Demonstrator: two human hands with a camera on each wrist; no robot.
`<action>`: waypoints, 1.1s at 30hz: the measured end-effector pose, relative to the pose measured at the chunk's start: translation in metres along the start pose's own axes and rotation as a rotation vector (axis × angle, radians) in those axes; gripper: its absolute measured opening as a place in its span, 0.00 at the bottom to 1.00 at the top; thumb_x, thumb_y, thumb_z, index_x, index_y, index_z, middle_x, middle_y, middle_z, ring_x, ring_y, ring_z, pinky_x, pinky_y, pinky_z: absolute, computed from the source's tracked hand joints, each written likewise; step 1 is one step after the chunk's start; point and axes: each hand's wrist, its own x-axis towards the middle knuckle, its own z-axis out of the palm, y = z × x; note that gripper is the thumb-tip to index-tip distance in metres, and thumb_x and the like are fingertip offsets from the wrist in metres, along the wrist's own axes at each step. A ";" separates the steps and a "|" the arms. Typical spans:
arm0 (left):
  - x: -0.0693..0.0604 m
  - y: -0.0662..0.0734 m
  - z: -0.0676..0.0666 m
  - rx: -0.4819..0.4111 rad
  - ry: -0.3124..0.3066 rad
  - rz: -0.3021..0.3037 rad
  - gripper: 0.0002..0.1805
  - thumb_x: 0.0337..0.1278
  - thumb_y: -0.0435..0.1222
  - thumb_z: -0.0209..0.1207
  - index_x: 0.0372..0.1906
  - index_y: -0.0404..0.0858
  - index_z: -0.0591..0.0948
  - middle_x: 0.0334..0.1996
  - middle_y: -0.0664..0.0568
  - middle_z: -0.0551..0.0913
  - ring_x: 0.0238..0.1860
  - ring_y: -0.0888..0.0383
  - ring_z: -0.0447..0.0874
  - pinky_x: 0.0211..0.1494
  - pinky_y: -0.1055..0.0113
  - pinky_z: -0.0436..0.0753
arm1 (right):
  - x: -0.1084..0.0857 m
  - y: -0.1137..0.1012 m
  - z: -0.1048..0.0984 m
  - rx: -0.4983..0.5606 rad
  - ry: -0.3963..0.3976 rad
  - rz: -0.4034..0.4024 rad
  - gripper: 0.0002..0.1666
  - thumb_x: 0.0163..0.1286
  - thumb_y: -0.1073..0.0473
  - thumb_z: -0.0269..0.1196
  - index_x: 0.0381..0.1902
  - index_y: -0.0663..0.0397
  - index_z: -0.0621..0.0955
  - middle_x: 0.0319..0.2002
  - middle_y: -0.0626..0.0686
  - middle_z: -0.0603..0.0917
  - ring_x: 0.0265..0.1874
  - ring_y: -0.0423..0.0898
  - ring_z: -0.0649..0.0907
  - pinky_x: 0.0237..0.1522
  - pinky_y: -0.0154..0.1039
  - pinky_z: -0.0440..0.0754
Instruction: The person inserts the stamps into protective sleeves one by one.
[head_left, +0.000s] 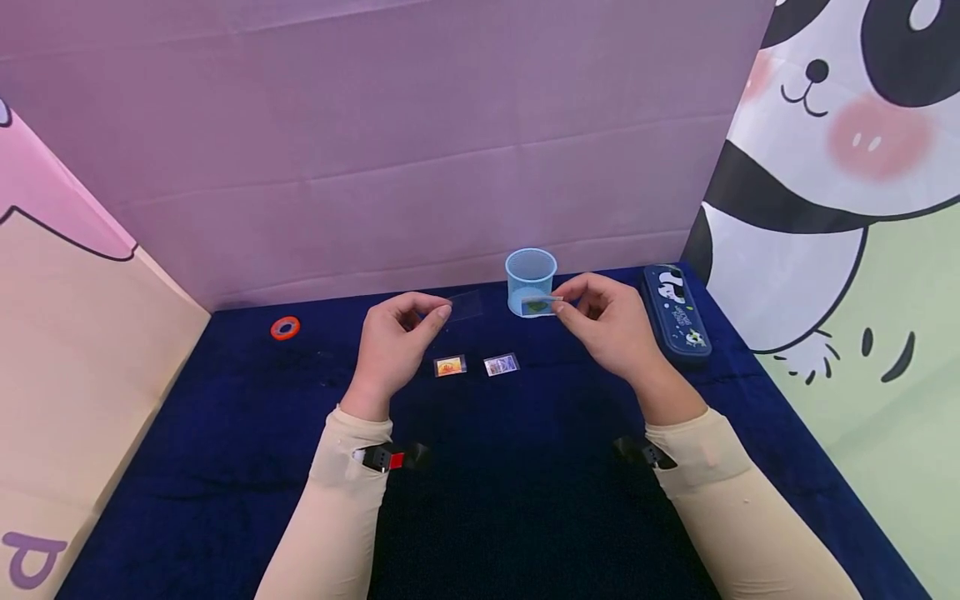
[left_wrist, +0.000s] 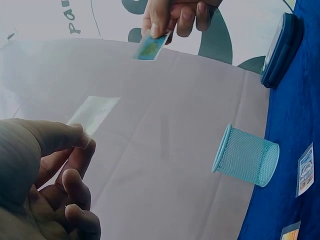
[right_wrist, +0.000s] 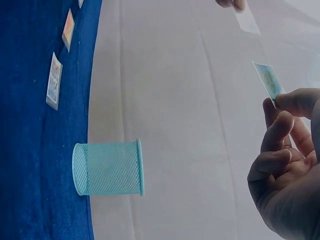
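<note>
My left hand [head_left: 397, 342] pinches a small clear plastic sleeve [left_wrist: 97, 112] between thumb and fingertips, held up above the dark blue cloth. Across from it, my right hand [head_left: 611, 321] pinches a small stamp-like picture card [right_wrist: 267, 79] with a green and blue print by one end. The sleeve and the card are apart, with a gap between the two hands. On the cloth below lie two more small cards, an orange one [head_left: 450, 366] and a purple-grey one [head_left: 501, 364], both with clear or dark edges around them.
A light blue mesh pen cup [head_left: 531, 265] stands behind the held card, near the back wall. A dark blue panda pencil case [head_left: 678, 317] lies right of my right hand. An orange-red ring, like a tape roll [head_left: 285, 328], lies at the left.
</note>
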 end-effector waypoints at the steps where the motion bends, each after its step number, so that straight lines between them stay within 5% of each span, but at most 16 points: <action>1: 0.000 0.000 0.000 -0.004 0.000 -0.002 0.08 0.71 0.41 0.67 0.46 0.43 0.91 0.37 0.53 0.86 0.28 0.52 0.73 0.29 0.63 0.70 | -0.001 -0.001 0.000 0.003 0.002 0.001 0.06 0.73 0.70 0.67 0.45 0.67 0.85 0.26 0.61 0.80 0.22 0.51 0.72 0.22 0.35 0.69; 21: -0.001 0.001 0.003 -0.034 -0.036 -0.001 0.08 0.70 0.39 0.68 0.48 0.43 0.91 0.39 0.56 0.87 0.27 0.52 0.73 0.28 0.65 0.70 | -0.003 0.000 0.007 0.041 -0.006 -0.003 0.04 0.73 0.69 0.67 0.44 0.66 0.84 0.24 0.60 0.78 0.22 0.51 0.72 0.23 0.36 0.69; 33: -0.002 -0.005 0.008 -0.005 -0.040 0.003 0.07 0.70 0.42 0.67 0.43 0.44 0.90 0.31 0.55 0.82 0.25 0.52 0.72 0.28 0.62 0.71 | -0.003 0.000 0.010 0.039 -0.012 0.003 0.04 0.73 0.69 0.67 0.43 0.65 0.84 0.24 0.59 0.78 0.22 0.51 0.72 0.23 0.35 0.68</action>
